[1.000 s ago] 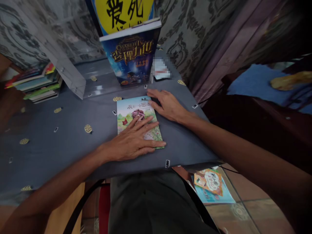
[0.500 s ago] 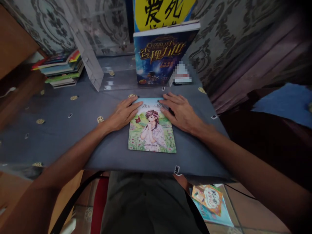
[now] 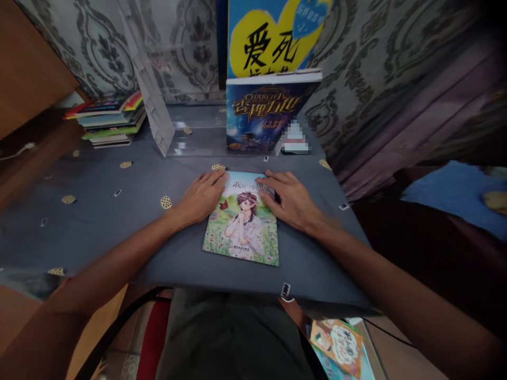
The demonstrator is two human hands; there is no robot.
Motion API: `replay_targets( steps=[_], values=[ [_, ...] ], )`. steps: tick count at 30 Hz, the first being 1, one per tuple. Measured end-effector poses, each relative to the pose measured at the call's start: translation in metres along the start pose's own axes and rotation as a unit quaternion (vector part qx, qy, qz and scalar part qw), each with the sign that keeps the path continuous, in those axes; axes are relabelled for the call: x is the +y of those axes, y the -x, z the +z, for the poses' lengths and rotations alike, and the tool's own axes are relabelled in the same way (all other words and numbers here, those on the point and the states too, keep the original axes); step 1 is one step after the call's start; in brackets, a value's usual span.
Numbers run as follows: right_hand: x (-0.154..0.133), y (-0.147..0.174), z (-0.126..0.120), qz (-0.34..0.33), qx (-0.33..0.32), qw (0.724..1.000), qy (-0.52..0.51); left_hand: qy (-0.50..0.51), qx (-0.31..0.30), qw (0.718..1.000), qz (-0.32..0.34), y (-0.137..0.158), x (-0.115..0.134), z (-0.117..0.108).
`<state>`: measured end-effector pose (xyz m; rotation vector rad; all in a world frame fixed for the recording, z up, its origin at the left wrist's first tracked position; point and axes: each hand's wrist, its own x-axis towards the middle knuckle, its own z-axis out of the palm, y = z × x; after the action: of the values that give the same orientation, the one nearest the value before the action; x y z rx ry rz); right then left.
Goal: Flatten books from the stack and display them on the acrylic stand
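A thin paperback book (image 3: 245, 221) lies closed on the table, its cover showing a figure with clasped hands, a red butterfly and flowers. It is turned slightly askew to the table edge. My left hand (image 3: 204, 195) rests along the book's upper left edge, fingers stretched out and touching it. On the other side, my right hand (image 3: 291, 198) lies over the upper right edge, fingers apart, with the thumb and fingertips on the cover. Neither hand is wrapped round the book.
A clear acrylic stand (image 3: 198, 149) at the back holds a dark blue book (image 3: 261, 119) before a yellow-and-blue book (image 3: 253, 45). Several books form a stack (image 3: 113, 121) at the back left. Below the table at right are more books (image 3: 338, 348). A patterned grey cloth (image 3: 111, 221) covers the table.
The book has turned slightly clockwise under my hands. My left hand has slid from the cover toward its left edge. The view has tilted up a little.
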<state>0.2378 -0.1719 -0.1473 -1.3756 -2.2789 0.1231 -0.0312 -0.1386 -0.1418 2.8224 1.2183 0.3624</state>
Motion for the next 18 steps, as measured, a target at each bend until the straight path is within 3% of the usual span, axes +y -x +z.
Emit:
replay_targets(
  steps=[4,7,11,18],
  values=[
    [-0.004,0.0,-0.006,0.034,0.028,0.999,-0.016,-0.021,-0.043,0.999,0.022,-0.02,-0.018,-0.002],
    [-0.004,0.0,-0.012,0.093,0.039,0.993,-0.06,-0.066,-0.047,0.996,0.043,-0.032,-0.019,-0.009],
    [0.0,-0.003,-0.017,0.148,0.04,0.979,-0.135,-0.102,-0.006,0.993,0.058,-0.035,0.007,-0.011],
    [0.006,-0.004,-0.022,0.176,0.05,0.967,-0.178,0.001,0.014,0.991,0.135,-0.034,0.051,0.002]
  ],
)
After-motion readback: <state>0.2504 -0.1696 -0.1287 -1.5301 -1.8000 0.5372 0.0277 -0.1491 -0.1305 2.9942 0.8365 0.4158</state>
